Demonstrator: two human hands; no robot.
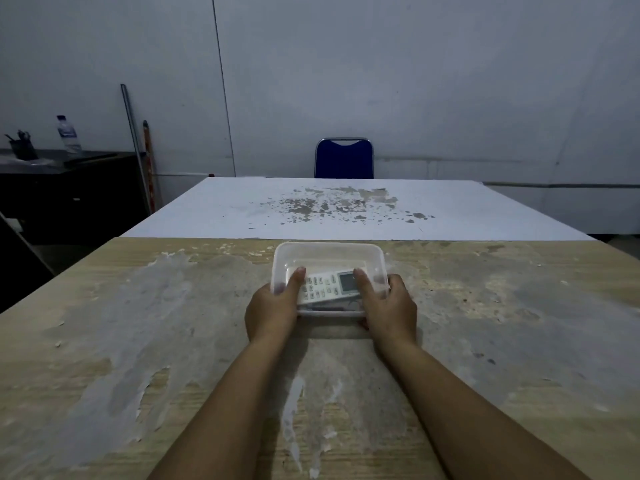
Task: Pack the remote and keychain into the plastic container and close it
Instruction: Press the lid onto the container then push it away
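Clear plastic container (329, 252) on table (138, 323) | remote (327, 285) inside | left hand (272, 311), right hand (389, 306) clasp its sides, thumbs on top

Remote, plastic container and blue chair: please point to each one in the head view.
remote (327, 285): head view, on its button area.
plastic container (329, 247): head view, on its far rim.
blue chair (344, 160): head view, on its backrest.

White remote (329, 285) lies flat inside clear rectangular plastic container (329, 249), screen end right.
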